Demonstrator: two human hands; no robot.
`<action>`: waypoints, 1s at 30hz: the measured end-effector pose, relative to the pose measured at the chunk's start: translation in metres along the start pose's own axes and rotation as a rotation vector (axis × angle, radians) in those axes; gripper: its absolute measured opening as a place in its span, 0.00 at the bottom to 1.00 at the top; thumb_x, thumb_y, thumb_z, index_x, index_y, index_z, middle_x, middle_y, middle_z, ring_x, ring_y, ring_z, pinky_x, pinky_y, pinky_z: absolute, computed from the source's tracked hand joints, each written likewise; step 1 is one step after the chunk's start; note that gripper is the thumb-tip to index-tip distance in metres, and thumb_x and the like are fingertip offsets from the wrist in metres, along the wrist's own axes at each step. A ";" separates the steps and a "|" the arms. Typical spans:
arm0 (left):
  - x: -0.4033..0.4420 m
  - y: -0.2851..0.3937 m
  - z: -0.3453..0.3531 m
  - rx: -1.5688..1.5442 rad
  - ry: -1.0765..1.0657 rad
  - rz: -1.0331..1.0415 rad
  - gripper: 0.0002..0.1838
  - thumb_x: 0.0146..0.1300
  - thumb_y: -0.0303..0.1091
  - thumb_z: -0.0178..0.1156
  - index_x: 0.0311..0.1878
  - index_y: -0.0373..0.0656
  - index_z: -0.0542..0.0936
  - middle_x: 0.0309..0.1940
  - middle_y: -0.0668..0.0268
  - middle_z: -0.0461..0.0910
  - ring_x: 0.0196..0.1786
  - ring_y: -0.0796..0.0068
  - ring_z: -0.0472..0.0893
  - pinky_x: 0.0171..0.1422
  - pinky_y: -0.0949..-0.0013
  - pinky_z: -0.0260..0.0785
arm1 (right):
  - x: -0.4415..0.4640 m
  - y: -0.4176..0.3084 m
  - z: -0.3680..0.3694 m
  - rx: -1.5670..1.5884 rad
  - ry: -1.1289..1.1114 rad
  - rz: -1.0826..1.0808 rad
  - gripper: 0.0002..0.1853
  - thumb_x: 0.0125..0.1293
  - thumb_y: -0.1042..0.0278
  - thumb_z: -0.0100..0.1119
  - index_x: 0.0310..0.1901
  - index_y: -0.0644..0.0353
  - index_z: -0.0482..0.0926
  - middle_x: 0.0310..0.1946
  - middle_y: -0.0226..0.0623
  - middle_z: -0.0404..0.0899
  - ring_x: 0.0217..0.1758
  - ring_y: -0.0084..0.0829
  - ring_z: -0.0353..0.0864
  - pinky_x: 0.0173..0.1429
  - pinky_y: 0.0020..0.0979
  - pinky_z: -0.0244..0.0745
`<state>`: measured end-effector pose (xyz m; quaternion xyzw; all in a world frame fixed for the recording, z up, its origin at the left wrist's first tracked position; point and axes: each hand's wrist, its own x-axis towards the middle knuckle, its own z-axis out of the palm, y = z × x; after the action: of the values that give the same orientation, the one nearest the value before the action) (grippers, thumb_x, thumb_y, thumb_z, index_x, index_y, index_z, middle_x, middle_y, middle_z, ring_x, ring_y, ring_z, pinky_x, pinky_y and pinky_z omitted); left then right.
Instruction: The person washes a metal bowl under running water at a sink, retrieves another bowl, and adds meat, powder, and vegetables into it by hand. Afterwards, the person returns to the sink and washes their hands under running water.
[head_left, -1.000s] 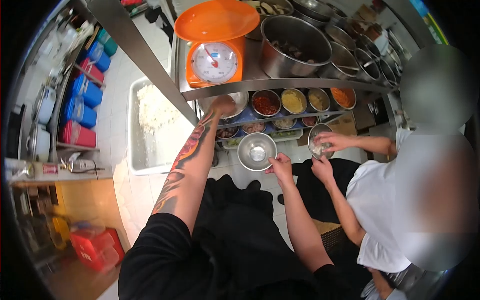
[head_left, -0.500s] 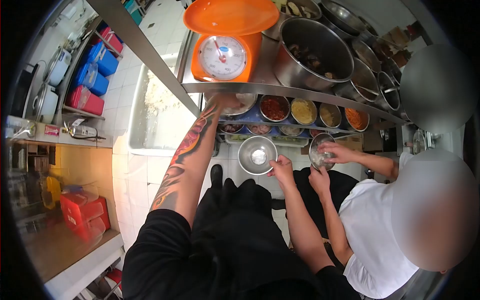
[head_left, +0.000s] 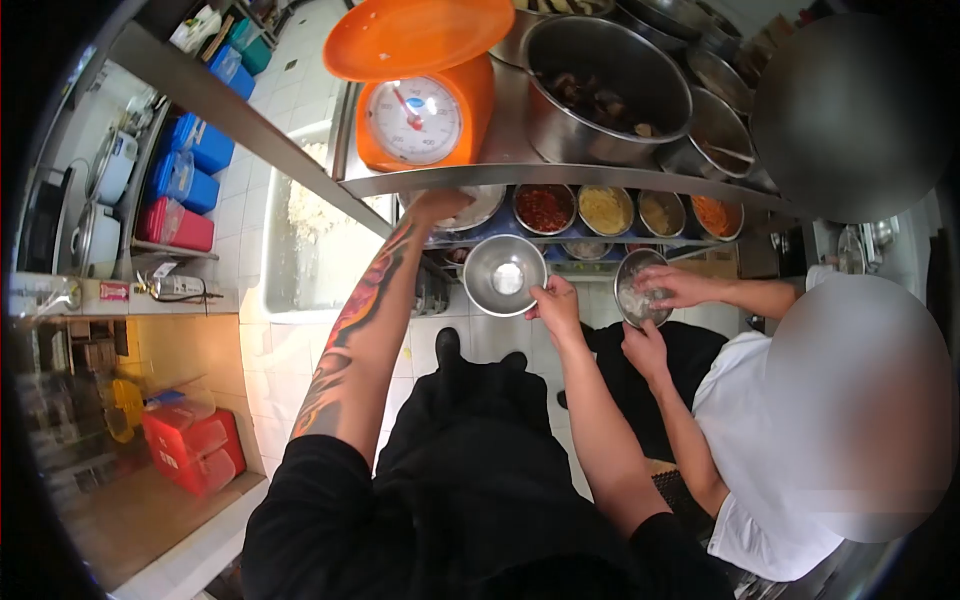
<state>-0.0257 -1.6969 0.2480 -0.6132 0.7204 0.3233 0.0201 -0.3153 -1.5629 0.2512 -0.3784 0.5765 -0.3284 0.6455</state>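
My left hand (head_left: 443,205) reaches under the upper shelf into a wide metal bowl (head_left: 487,207) of pale contents; its fingers are partly hidden there. With thumb and fingers, my right hand (head_left: 556,303) grips the rim of a small steel bowl (head_left: 505,262), which hangs in front of the lower shelf. The inside of this bowl shines and holds no food that I can make out. Beside the wide bowl stand a bowl of red chopped food (head_left: 544,207) and a bowl of yellow food (head_left: 605,211).
An orange scale (head_left: 417,120) and a large steel pot (head_left: 607,92) stand on the upper shelf (head_left: 480,177). At the right, a co-worker (head_left: 750,400) holds a metal bowl (head_left: 630,290). A white tub (head_left: 280,270) with pale food lies at the left.
The small steel bowl in my right hand has risen slightly toward the lower shelf. My left hand stays at the wide bowl. The camera view has shifted.
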 end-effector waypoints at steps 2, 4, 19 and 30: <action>-0.013 -0.005 0.002 0.190 0.219 0.121 0.11 0.61 0.30 0.53 0.43 0.40 0.82 0.32 0.57 0.84 0.33 0.54 0.84 0.36 0.56 0.75 | 0.005 0.011 0.004 0.053 0.016 -0.010 0.07 0.58 0.75 0.59 0.26 0.63 0.70 0.20 0.37 0.74 0.15 0.29 0.78 0.18 0.28 0.74; -0.025 0.002 0.000 -0.107 0.268 0.058 0.10 0.61 0.30 0.52 0.40 0.39 0.81 0.34 0.55 0.83 0.35 0.55 0.84 0.37 0.56 0.75 | 0.012 0.014 0.009 0.113 0.051 -0.036 0.10 0.58 0.75 0.60 0.24 0.63 0.68 0.20 0.39 0.75 0.15 0.29 0.78 0.16 0.29 0.73; -0.015 0.058 -0.026 0.100 0.136 -0.037 0.27 0.58 0.35 0.56 0.61 0.34 0.72 0.59 0.38 0.72 0.65 0.42 0.69 0.69 0.57 0.60 | -0.039 0.057 0.050 0.243 0.464 -0.044 0.14 0.57 0.74 0.61 0.22 0.60 0.64 0.15 0.35 0.72 0.13 0.28 0.78 0.16 0.29 0.72; -0.102 0.107 0.099 -0.126 0.187 0.964 0.19 0.53 0.29 0.64 0.49 0.40 0.78 0.53 0.49 0.76 0.52 0.50 0.78 0.56 0.56 0.71 | -0.100 0.061 0.083 0.431 0.674 -0.128 0.11 0.57 0.75 0.58 0.23 0.62 0.66 0.16 0.36 0.73 0.14 0.28 0.78 0.17 0.29 0.71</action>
<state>-0.1330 -1.5551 0.2601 -0.2368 0.8998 0.2822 -0.2337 -0.2452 -1.4373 0.2523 -0.1405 0.6490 -0.5870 0.4632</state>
